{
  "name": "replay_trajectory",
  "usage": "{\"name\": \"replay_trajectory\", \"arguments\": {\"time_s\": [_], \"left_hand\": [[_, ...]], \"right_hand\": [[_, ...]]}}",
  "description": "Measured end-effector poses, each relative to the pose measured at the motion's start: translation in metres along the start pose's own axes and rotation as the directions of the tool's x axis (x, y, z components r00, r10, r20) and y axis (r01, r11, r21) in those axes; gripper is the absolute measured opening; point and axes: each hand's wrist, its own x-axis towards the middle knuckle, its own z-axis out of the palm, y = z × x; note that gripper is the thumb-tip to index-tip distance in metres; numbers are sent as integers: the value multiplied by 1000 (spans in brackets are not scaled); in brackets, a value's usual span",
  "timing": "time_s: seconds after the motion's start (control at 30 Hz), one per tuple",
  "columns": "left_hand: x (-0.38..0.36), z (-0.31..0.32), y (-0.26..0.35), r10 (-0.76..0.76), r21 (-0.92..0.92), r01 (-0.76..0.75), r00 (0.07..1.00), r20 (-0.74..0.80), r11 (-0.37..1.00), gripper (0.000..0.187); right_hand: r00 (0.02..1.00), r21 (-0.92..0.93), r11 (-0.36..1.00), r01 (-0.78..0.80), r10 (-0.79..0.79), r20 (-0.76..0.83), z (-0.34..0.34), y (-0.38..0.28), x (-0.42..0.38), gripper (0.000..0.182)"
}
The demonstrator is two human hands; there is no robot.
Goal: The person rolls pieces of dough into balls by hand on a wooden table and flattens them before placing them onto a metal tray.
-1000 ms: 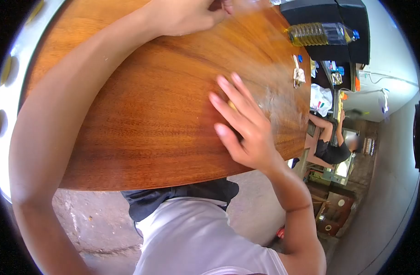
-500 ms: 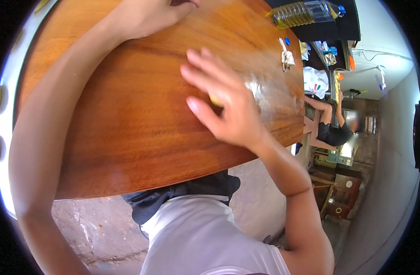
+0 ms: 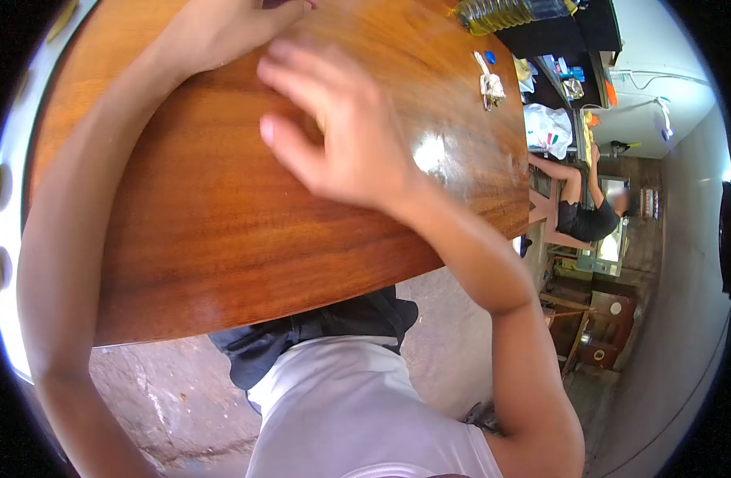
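Note:
My right hand [image 3: 337,131] is over the polished brown wooden table [image 3: 222,239], thumb and fingers apart and somewhat blurred. A sliver of something yellow [image 3: 322,125] shows under the palm between thumb and fingers; the hand hides most of it. A wet, shiny patch [image 3: 431,155] lies on the wood to the right of this hand. My left hand [image 3: 222,32] is at the top of the view, low over the table. Its thumb points right, while the other fingers are cut off by the frame edge.
Along the table's far right lie a crumpled whitish item [image 3: 491,89] and a blue cap [image 3: 490,57]. A ribbed plastic bottle with yellowish liquid [image 3: 509,12] lies near the top. Beyond are shelves with a white plastic bag [image 3: 547,127] and a seated person [image 3: 593,217].
My right hand has moved left and up over the table, closer to my left hand. The yellow thing under it shows less. The view has shifted slightly, and my left hand sits further left.

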Motion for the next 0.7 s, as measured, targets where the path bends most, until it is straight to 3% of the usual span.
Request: {"name": "replay_trajectory", "arguments": {"time_s": [0.03, 0.13, 0.2, 0.23, 0.3, 0.37, 0.43, 0.5, 0.53, 0.6, 0.63, 0.7], "left_hand": [[1, -1, 1, -2, 1, 2, 1000, -4, 1000, 15], [1, 1, -5, 20, 145, -16, 1000, -21, 989, 14], [6, 5, -19, 150, 36, -150, 989, -8, 988, 15], [3, 3, -12, 149, 33, -149, 989, -3, 988, 15], [-1, -1, 6, 70, 104, -69, 998, -7, 992, 15], [1, 4, 0, 104, 118, -102, 995, -7, 988, 15], [3, 6, -14, 123, 144, -118, 992, -30, 983, 15], [7, 8, -24, 178, 80, -173, 982, -65, 982, 16], [7, 5, -20, 186, 80, -180, 980, -70, 980, 16], [0, 1, -10, 279, 174, -265, 958, -59, 948, 18], [2, 0, -9, 272, 179, -257, 960, -67, 950, 18], [3, 1, -6, 73, 100, -73, 997, -3, 992, 18]], "right_hand": [[997, -16, 997, 80, -80, 7, -1, -14, -14, 40], [980, 7, 997, 76, -76, 184, -33, -10, -63, 38], [979, -62, 990, -127, 136, 154, -52, 7, -79, 39], [978, -62, 989, -133, 142, 154, -49, 15, -74, 39], [993, -241, 967, -79, 98, 68, -49, 49, -50, 41], [997, -169, 985, -43, 31, -75, -20, 71, -15, 45], [984, -176, 978, -112, 84, -158, -1, 48, 24, 45], [996, 16, 996, -91, 91, -7, 9, 25, 27, 48], [998, 10, 1000, -25, 25, -56, 14, 9, 14, 48], [1000, 80, 997, 3, -5, 28, -3, -17, -18, 42], [995, 112, 994, 0, -11, 96, -17, -22, -33, 39], [988, 100, 995, 18, -33, 149, -36, -6, -69, 37]]}}
